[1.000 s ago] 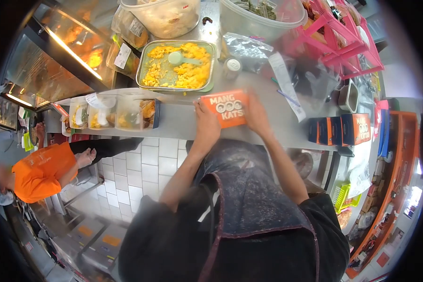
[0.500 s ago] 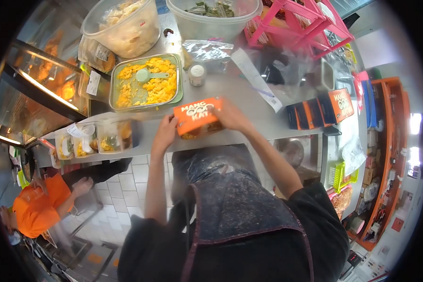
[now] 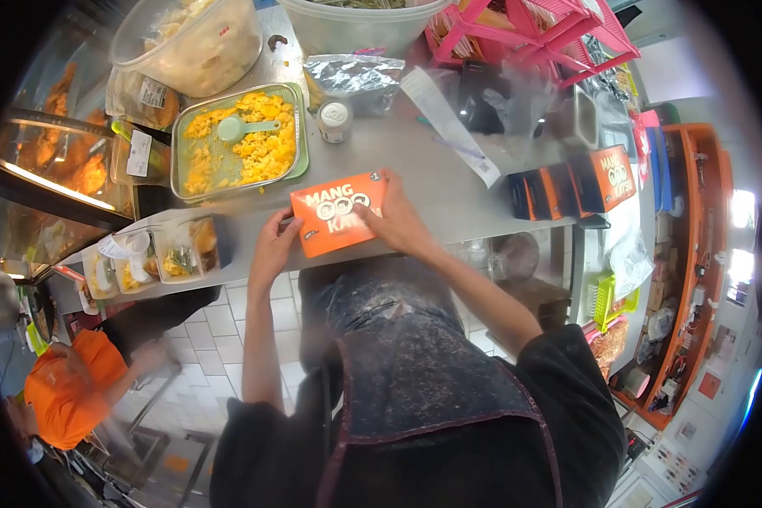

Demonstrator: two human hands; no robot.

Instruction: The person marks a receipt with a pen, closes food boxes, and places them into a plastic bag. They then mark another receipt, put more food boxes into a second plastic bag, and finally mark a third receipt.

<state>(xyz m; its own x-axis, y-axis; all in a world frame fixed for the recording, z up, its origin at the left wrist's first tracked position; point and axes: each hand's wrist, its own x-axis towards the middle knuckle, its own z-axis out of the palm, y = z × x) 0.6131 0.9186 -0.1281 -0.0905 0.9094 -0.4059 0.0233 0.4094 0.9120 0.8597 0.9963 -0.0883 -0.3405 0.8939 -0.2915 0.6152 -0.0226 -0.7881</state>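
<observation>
An orange takeaway food box [image 3: 330, 230] with white lettering and round cartoon faces sits at the front edge of the steel counter, its lid down. My left hand [image 3: 275, 243] grips the box's left side with thumb and fingers. At the right side my right hand [image 3: 395, 222] holds it, fingers along the far corner and thumb lying on the lid. Beyond the box are a metal tray [image 3: 174, 161] of yellow scrambled egg, with a pale green scoop [image 3: 233, 129] in it, and a small white-topped shaker [image 3: 334, 123].
Clear containers of food [image 3: 178, 256] line the counter's left edge. Several folded orange-and-black boxes [image 3: 610, 179] stand at the right. Large plastic tubs [image 3: 229, 51], a long paper slip [image 3: 449, 127] and a pink rack [image 3: 525, 38] lie behind. A person in orange [image 3: 76, 389] is at lower left.
The box's lid has come down flat over food that showed at its front. My right hand has moved to the box's right side, thumb on top. My view has shifted slightly.
</observation>
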